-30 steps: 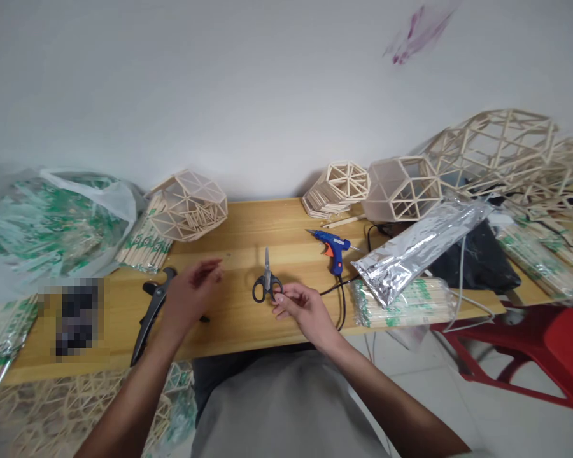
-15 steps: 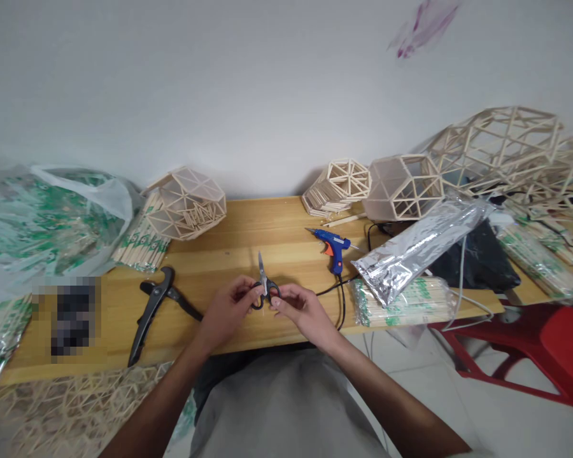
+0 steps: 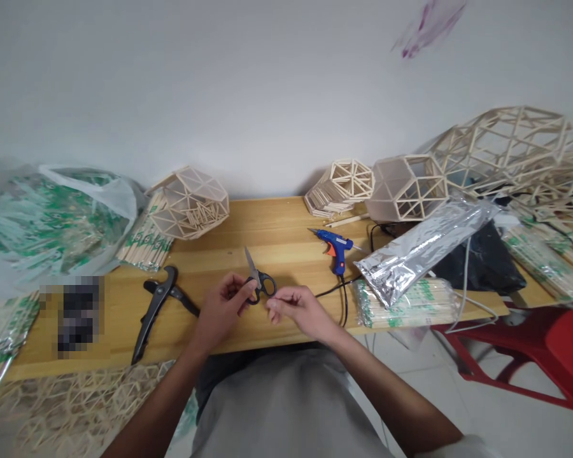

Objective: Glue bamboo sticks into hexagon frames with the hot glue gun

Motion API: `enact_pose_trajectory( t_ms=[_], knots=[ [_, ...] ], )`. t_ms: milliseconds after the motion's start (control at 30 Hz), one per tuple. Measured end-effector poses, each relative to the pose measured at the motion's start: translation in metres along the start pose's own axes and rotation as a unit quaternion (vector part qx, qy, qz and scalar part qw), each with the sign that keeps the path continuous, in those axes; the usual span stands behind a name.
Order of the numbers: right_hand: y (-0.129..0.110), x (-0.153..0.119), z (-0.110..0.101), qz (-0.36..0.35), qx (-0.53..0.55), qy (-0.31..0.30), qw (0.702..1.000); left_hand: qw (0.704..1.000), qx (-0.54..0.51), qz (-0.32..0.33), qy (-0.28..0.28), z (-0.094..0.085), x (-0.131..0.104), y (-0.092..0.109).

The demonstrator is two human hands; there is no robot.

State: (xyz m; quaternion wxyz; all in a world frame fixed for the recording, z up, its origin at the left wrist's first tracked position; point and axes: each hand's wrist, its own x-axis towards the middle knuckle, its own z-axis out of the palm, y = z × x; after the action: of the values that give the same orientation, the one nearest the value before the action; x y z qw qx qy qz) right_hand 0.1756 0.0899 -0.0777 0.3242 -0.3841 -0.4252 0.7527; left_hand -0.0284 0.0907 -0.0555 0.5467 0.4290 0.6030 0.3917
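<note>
Black-handled scissors (image 3: 254, 270) are pointing to the far side, over the near part of the worktop (image 3: 272, 229).
The left hand (image 3: 223, 312) is gripping them, its fingers closed on the left loop; the right hand (image 3: 298, 310) is curling its fingers together just beside the right loop, and whether they are pinching anything, one cannot tell. The scissors are probably handling light and stiff, the loops offering safer hold than the slick blades.
</note>
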Motion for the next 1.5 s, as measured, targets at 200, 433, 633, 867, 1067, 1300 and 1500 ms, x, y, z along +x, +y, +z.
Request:
enact_pose_trajectory(
  t_ms=[200,433,633,867,1067,1300,1500],
  knots=[
    [-0.024,-0.005,-0.043,-0.067,-0.039,0.219,0.973,0.999,0.002,0.039,0.017,-0.009,0.001,0.002],
    [-0.041,-0.008,-0.018,-0.122,-0.216,0.187,0.95,0.999,0.023,0.031,-0.037,-0.001,-0.004,0.002],
    [-0.025,0.002,0.003,-0.048,-0.084,0.05,0.994,0.995,0.035,0.04,-0.079,0.004,-0.013,0.002],
    [-0.013,-0.003,0.004,-0.035,-0.059,0.064,0.996,0.996,0.063,0.021,-0.058,0.01,-0.015,0.003],
    [-0.006,-0.011,0.014,-0.03,-0.065,0.083,0.994,0.997,0.082,0.003,-0.009,0.018,-0.01,-0.001],
    [-0.01,-0.011,0.012,-0.028,-0.067,0.097,0.993,0.995,0.081,0.03,-0.048,0.018,-0.013,-0.003],
    [-0.008,-0.012,0.006,-0.021,-0.054,0.113,0.992,0.993,0.071,0.06,-0.078,0.012,-0.02,-0.003]
  ],
)
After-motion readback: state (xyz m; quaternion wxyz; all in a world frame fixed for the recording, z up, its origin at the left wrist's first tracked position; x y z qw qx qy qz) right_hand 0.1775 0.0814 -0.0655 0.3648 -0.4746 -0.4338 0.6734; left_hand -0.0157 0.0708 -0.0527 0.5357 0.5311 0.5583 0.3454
